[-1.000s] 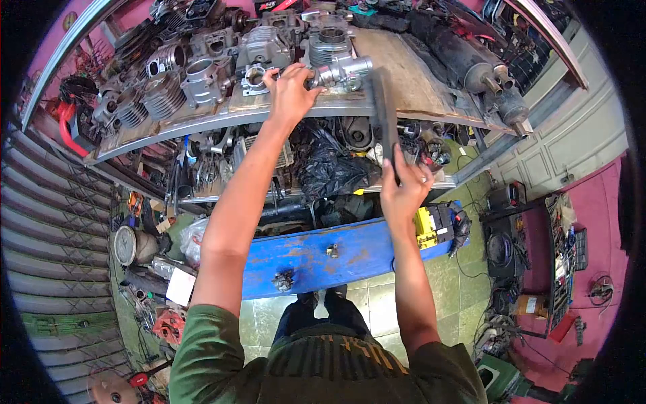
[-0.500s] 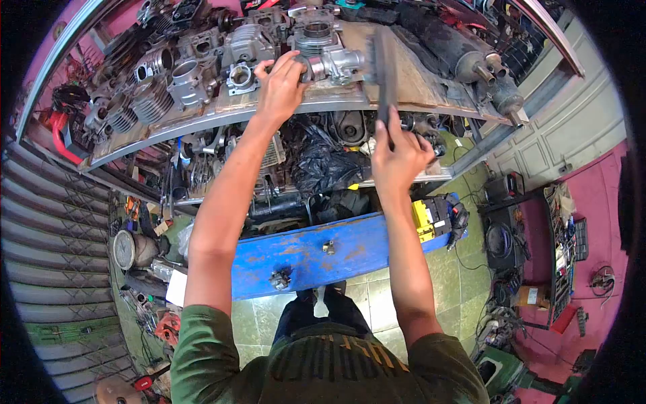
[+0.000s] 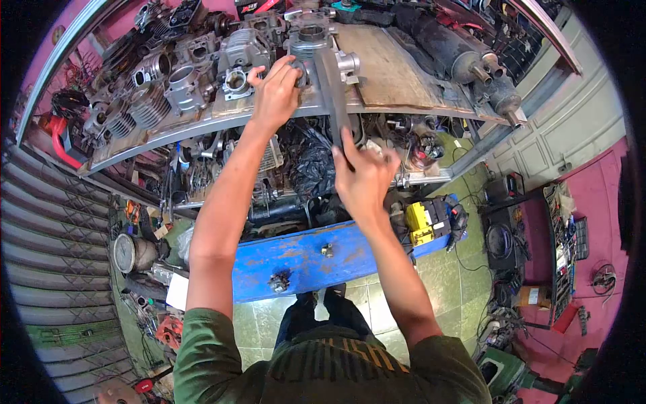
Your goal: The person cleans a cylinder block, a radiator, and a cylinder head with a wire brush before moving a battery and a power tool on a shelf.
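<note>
My left hand (image 3: 276,97) is closed on the near end of a silver throttle body (image 3: 348,63), just above the shelf's front edge. My right hand (image 3: 365,178) grips the handle of a long dark wire brush (image 3: 329,84), blurred by motion. The brush crosses in front of the throttle body and covers its middle part. Behind them a finned engine cylinder (image 3: 312,42) stands on the shelf, and a small round-mouthed metal part (image 3: 236,81) lies left of my left hand.
More cylinders (image 3: 149,101) and engine parts crowd the shelf's left side. A wooden board (image 3: 390,71) and exhaust mufflers (image 3: 464,60) lie to the right. Below, a blue bench (image 3: 303,252) carries two small metal parts and a yellow-and-black box (image 3: 420,223). A black plastic bag (image 3: 313,165) is underneath.
My right hand and the wire brush have swept left, from the far end of the throttle body to across its middle. My left hand has shifted only slightly.
</note>
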Demonstrator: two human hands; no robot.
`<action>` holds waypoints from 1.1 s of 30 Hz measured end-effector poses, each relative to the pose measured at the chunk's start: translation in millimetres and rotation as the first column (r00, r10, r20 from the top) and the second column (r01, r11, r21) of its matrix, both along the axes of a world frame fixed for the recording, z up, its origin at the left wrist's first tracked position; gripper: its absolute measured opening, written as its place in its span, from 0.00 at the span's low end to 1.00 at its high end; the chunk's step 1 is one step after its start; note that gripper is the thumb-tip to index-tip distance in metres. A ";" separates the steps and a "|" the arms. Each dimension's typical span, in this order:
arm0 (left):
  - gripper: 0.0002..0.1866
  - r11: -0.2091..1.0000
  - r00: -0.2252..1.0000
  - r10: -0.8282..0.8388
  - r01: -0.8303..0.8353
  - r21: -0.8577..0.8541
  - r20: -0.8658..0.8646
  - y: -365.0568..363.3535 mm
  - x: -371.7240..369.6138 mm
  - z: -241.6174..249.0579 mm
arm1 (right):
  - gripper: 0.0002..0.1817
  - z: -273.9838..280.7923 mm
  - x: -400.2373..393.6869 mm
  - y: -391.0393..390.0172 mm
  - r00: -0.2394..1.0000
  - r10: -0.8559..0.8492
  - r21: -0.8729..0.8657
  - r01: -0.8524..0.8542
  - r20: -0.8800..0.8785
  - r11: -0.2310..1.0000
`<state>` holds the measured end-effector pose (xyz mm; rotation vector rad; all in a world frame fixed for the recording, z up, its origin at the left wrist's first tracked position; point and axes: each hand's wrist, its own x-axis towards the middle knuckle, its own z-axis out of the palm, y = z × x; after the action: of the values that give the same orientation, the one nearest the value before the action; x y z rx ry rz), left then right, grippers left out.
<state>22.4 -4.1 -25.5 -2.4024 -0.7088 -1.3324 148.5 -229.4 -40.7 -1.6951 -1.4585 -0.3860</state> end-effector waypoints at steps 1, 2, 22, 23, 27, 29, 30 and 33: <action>0.19 1.000 1.000 0.005 -0.005 0.011 0.007 2.4 1.0 2.1 | 0.20 -5.2 -1.1 -4.7 1.000 -0.001 0.065 0.003 -0.025 0.998; 0.20 1.000 1.000 0.004 -0.004 -0.005 0.012 2.4 2.7 1.5 | 0.19 -7.2 1.5 -5.8 0.989 0.048 0.126 -0.030 -0.141 0.992; 0.17 0.988 0.991 0.103 -0.112 -0.108 -0.087 -1.8 -17.6 10.4 | 0.17 33.1 136.8 61.7 0.953 -0.296 -0.005 0.297 0.068 0.955; 0.17 0.988 0.991 0.107 -0.115 -0.103 -0.084 -1.9 -17.8 11.5 | 0.17 33.6 147.5 77.1 0.933 -0.318 -0.063 0.332 0.166 0.941; 0.16 0.987 0.987 0.126 -0.135 -0.091 -0.103 -3.3 -19.2 11.1 | 0.19 44.0 154.4 106.7 0.907 -0.270 -0.272 0.362 0.322 0.891; 0.16 0.984 0.984 0.136 -0.147 -0.097 -0.112 -5.6 -18.6 9.3 | 0.21 39.1 152.9 112.3 0.867 -0.274 -0.214 0.386 0.416 0.897; 0.17 0.978 0.980 0.168 -0.180 -0.107 -0.108 -7.0 -18.8 7.6 | 0.24 43.6 147.4 114.4 0.817 -0.281 -0.151 0.403 0.503 0.903; 0.20 0.960 0.968 0.228 -0.242 -0.142 -0.108 -6.4 -19.2 5.7 | 0.30 53.3 123.0 119.4 0.927 -0.097 -0.064 0.129 0.363 0.990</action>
<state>3.2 -10.5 -19.8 -2.3857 -1.0693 -1.1022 271.5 -109.9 12.6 -1.8532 -1.6602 -0.7378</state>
